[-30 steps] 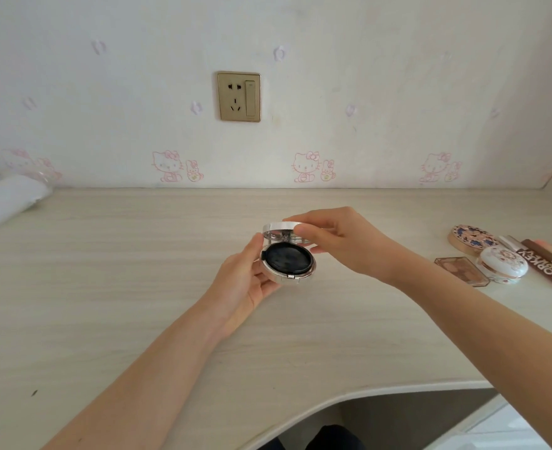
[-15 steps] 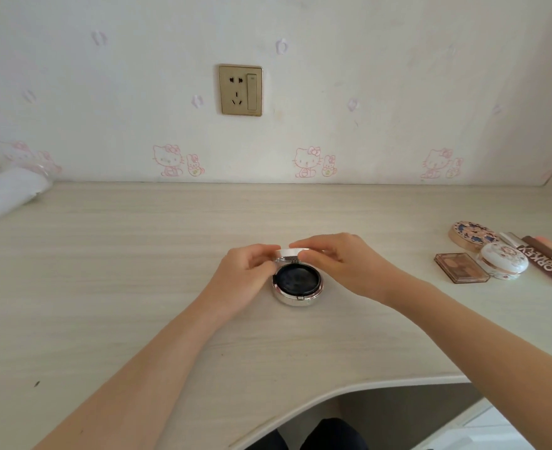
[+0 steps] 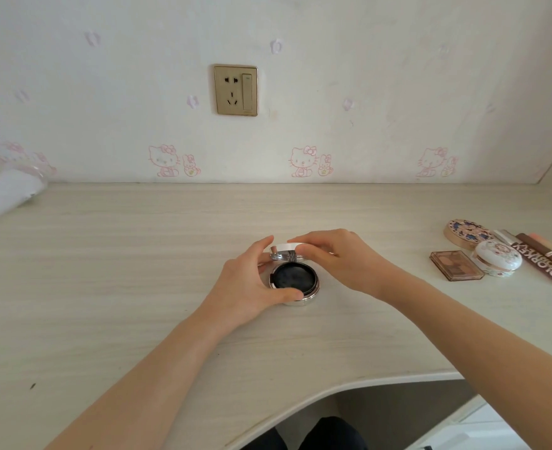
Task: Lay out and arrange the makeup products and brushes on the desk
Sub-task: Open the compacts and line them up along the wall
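Note:
A round silver cushion compact (image 3: 295, 280) sits open on the desk (image 3: 138, 254) in the middle, its black puff showing. My left hand (image 3: 251, 284) curls round the compact's base, thumb on the near rim. My right hand (image 3: 336, 258) pinches the raised white lid from above. At the right lie a flowered round compact (image 3: 466, 232), a white domed compact (image 3: 497, 261), a brown eyeshadow palette (image 3: 456, 269) and several brown and pink tubes (image 3: 544, 254).
A white plastic-wrapped bundle (image 3: 5, 194) lies at the far left against the wall. A gold wall socket (image 3: 235, 90) is above the desk. The desk's front edge curves inward near my lap at the lower right.
The compact came down from the air onto the desk. My left hand moved from its back rim to grip the base, while my right hand stays on the lid.

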`<state>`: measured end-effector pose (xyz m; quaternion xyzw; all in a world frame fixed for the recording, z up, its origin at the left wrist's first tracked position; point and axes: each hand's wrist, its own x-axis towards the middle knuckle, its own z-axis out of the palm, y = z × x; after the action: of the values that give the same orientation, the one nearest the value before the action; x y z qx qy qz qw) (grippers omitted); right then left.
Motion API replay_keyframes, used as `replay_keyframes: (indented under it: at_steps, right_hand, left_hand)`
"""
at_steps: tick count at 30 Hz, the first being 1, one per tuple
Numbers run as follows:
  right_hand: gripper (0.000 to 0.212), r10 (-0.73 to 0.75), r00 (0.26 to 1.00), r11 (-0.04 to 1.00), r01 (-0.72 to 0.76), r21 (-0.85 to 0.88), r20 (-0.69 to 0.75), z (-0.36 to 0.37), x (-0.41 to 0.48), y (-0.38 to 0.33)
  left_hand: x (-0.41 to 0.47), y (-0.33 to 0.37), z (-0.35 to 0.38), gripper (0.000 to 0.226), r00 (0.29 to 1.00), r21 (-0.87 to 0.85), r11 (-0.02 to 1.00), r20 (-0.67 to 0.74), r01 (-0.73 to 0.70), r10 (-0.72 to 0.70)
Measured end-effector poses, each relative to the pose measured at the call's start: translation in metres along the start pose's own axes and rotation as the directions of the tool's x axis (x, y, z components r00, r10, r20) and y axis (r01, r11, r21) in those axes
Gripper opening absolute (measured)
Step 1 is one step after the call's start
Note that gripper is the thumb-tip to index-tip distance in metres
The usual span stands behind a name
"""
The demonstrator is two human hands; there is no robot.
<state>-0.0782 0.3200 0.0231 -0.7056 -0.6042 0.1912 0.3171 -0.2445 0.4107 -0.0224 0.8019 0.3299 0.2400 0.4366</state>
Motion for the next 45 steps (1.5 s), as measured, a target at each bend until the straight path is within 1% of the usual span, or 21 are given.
replay_keyframes:
  at_steps: [8,13,15,18,20,23,26,29,31,33,35,37,39,41,45]
  right_hand:
    - [0.027,0.060,0.997,0.998,-0.062,0.034,0.048,-0.006,0.010,-0.001]
    - [0.028,0.097,0.995,0.993,-0.099,0.061,0.039,-0.005,0.008,-0.004]
    - [0.038,0.106,0.994,0.991,-0.107,0.075,0.008,-0.002,0.004,-0.005]
    - [0.051,0.132,0.982,0.989,-0.121,0.084,-0.137,0.005,-0.010,-0.002]
    - [0.053,0.117,0.969,0.993,-0.114,0.028,-0.216,0.012,-0.023,0.002]
    - [0.057,0.062,0.972,0.990,-0.089,-0.112,-0.228,0.023,-0.041,0.002]
    - [0.068,0.090,0.967,0.980,-0.128,-0.150,-0.238,0.029,-0.052,0.000]
    - [0.074,0.095,0.969,0.968,-0.144,-0.207,-0.229,0.035,-0.057,0.002]
    - [0.072,0.043,0.974,0.962,-0.100,-0.254,-0.220,0.040,-0.058,0.004]
    - [0.060,-0.036,0.978,0.958,-0.026,-0.287,-0.207,0.045,-0.055,0.007]
    - [0.049,-0.074,0.976,0.959,0.014,-0.283,-0.204,0.048,-0.051,0.011]
    - [0.043,-0.089,0.974,0.964,0.030,-0.265,-0.210,0.050,-0.044,0.014]
    - [0.041,-0.100,0.974,0.966,0.046,-0.256,-0.204,0.050,-0.036,0.016]
    - [0.041,-0.106,0.977,0.965,0.056,-0.258,-0.184,0.049,-0.028,0.017]
    - [0.041,-0.092,0.988,0.958,0.054,-0.280,-0.124,0.045,-0.008,0.015]
  left_hand:
    - [0.000,-0.004,0.002,0.103,0.998,0.057,0.997,-0.026,-0.060,0.062]
    - [-0.004,-0.003,0.002,0.101,0.995,0.105,0.992,-0.065,-0.063,0.070]
    - [-0.005,-0.002,0.003,0.102,0.996,0.118,0.991,-0.062,-0.060,0.067]
    - [-0.007,-0.003,0.002,0.107,0.996,0.153,0.987,-0.052,-0.057,0.066]
    - [-0.010,-0.004,0.000,0.110,0.997,0.210,0.976,-0.041,-0.055,0.065]
    - [-0.015,-0.002,-0.002,0.108,0.996,0.292,0.955,-0.054,-0.055,0.074]
    - [-0.019,0.001,-0.002,0.094,0.990,0.322,0.944,-0.096,-0.071,0.107]
    - [-0.019,-0.003,-0.002,0.078,0.990,0.338,0.937,-0.075,-0.092,0.124]
    - [-0.017,-0.006,-0.002,0.068,0.986,0.333,0.934,-0.051,-0.133,0.159]
    - [-0.017,-0.005,-0.002,0.060,0.981,0.317,0.931,-0.021,-0.178,0.195]
    - [-0.017,-0.004,-0.002,0.058,0.975,0.318,0.925,0.005,-0.210,0.220]
    - [-0.017,-0.006,-0.003,0.057,0.973,0.325,0.919,0.007,-0.222,0.233]
    - [-0.015,-0.009,-0.004,0.058,0.978,0.321,0.927,-0.011,-0.193,0.207]
    - [-0.011,-0.010,-0.007,0.055,0.982,0.308,0.936,-0.021,-0.172,0.187]
    - [0.005,-0.012,-0.016,0.047,0.978,0.380,0.905,0.004,-0.193,0.207]
